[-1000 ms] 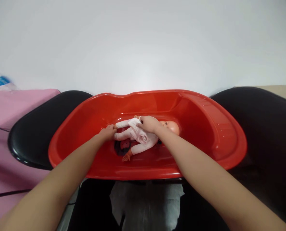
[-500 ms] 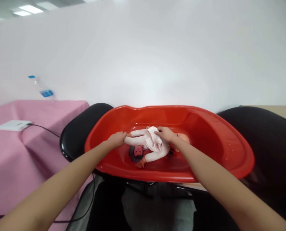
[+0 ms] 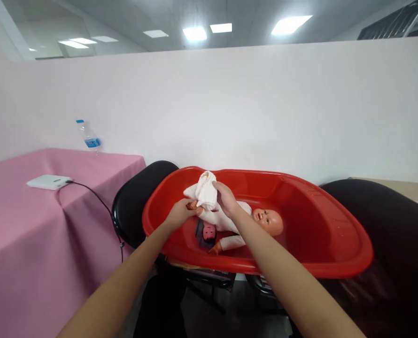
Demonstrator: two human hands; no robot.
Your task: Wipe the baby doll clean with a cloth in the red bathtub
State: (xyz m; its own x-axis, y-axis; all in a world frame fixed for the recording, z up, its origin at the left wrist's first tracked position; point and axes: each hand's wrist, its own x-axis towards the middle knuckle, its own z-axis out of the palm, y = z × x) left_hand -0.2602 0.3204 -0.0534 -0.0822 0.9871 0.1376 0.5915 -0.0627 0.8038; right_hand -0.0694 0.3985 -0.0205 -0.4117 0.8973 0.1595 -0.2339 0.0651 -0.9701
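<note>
A baby doll [image 3: 268, 221] with a pale body lies on its back in a red baby bathtub [image 3: 330, 268], head to the right. My left hand [image 3: 178, 216] is closed around the doll's foot [image 3: 194, 205] at the left. My right hand [image 3: 226, 199] grips a bunched white cloth [image 3: 206, 190], raised over the doll's legs, close to my left hand. Whether the cloth is still around a leg I cannot tell. Beside the doll's legs lies a small dark thing with a pink face [image 3: 209, 232], partly covered by the doll.
The tub rests on black chairs [image 3: 133, 206]. To the left, a table with a pink cloth [image 3: 99, 173] bears a white flat device [image 3: 50, 182] with a black cable [image 3: 96, 193] and a plastic bottle [image 3: 91, 140]. A white wall [image 3: 247, 108] stands behind.
My right hand has moved left with the cloth, from the doll's middle to above its feet. The doll's face now shows more fully. My view has tilted up, bringing ceiling lights in.
</note>
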